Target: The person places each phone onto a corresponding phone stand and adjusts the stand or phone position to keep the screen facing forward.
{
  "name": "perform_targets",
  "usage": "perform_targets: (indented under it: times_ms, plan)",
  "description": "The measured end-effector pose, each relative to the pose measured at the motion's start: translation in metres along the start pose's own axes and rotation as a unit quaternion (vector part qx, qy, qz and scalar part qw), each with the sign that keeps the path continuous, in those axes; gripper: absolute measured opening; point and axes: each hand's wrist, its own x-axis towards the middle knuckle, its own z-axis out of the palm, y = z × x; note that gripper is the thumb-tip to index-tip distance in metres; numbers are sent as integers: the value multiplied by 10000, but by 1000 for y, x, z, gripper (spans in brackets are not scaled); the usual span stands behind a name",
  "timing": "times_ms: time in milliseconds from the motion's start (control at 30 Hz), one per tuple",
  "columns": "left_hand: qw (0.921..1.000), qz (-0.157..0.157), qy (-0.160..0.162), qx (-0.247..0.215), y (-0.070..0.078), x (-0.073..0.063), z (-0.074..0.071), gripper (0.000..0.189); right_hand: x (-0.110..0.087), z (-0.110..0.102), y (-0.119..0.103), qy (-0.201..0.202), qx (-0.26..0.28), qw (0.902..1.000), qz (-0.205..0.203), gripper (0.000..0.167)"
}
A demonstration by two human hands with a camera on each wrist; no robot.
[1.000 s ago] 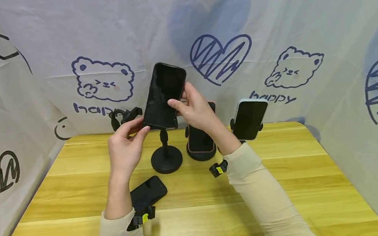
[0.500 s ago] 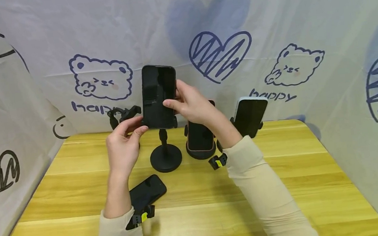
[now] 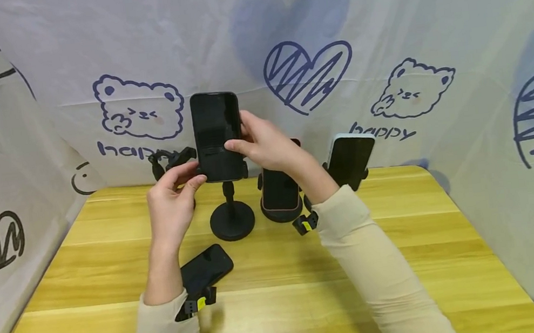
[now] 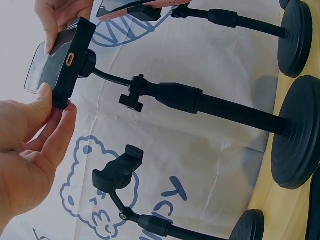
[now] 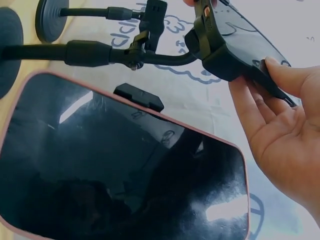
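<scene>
A black phone stands upright in the clamp of a black phone holder with a round base. My right hand grips the phone's right edge, thumb on the screen and fingers behind. At the lower left corner my left hand pinches the holder's clamp between thumb and fingers. The left wrist view shows the phone's charging port edge and the clamp behind it, on a bent neck. In the right wrist view, my right fingers lie under the phone's side.
Another dark phone lies on the wooden table, partly behind my left wrist. Right of the holder stand a pink-edged phone and a light-blue-edged phone, both in holders. A holder with no phone stands at the left.
The phone has turned from a rightward tilt to upright in the clamp, its top moving left. My right hand has shifted slightly left with it. My left hand stays at the lower corner.
</scene>
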Motion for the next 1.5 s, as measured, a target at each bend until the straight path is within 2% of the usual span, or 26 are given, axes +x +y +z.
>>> perform_targets:
  times_ms: [100,200,333,500,667,767,867,967,1033,1167,1300,1500]
  plan:
    - [10000,-52,32,45,-1,0,0,31,2,3,1,60,280,9996,54,49]
    - [10000,-79,30,28,-2,0,0,31,3,5,2,147,779,9968,32,51]
    - [9999,-94,39,-50,-2,-1,0,31,6,7,0,445,1231,9913,-127,60]
    - [9998,-135,11,-118,-2,-1,-1,31,12,4,-7,957,836,9904,-550,66]
    - [9996,-224,-136,-76,-1,1,-3,31,15,3,-10,1028,746,9878,-906,63]
    - [9986,-377,-353,-59,-2,2,-5,33,15,4,-9,1069,796,9861,-987,59]
    - [9946,-595,-731,-438,-3,3,-6,36,14,4,-8,1103,778,9856,-1018,58]
    - [9859,-821,-1087,-969,-5,4,-8,40,12,5,-8,1111,782,9854,-1022,57]
    - [9815,-922,-1210,-1165,-5,4,-8,41,11,5,-8,1116,830,9851,-1013,57]
    - [9806,-1083,-1210,-1097,-2,3,-7,41,10,6,-7,1134,946,9837,-1022,57]
    - [9821,-1176,-1072,-1009,2,2,-5,39,9,7,-4,1123,1018,9826,-1074,58]
    - [9829,-1223,-968,-980,3,1,-1,38,7,6,0,1067,1187,9805,-1149,58]
